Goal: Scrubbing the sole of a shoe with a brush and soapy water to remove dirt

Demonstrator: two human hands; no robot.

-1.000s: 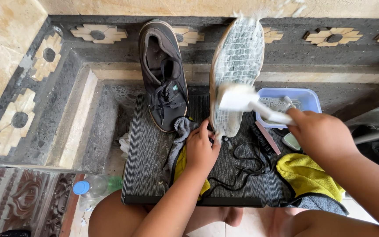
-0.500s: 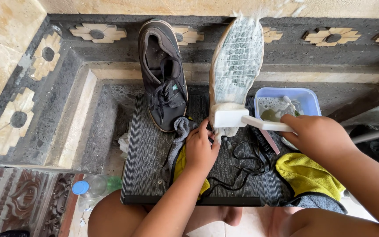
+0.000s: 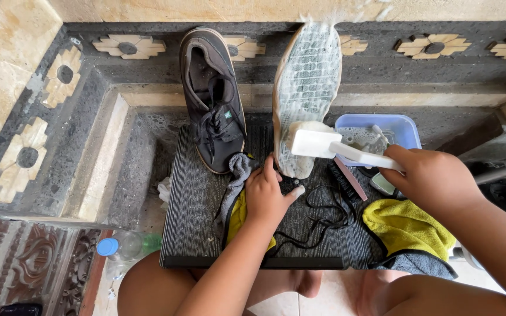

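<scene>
1. I see even, bright daylight; the scene is evenly exposed, and no lamp shows.
2. Shadows are soft: a faint one lies under the left hand (image 3: 266,198) on the ribbed mat (image 3: 200,222).
3. I note pale glare on the soapy upturned sole (image 3: 308,76) and the white brush (image 3: 317,143).
4. Focus is sharp at centre; the right hand (image 3: 434,178) shows no motion blur.
5. Wide-lens distortion bends the tiled ledge (image 3: 30,105) at the edges.
</scene>
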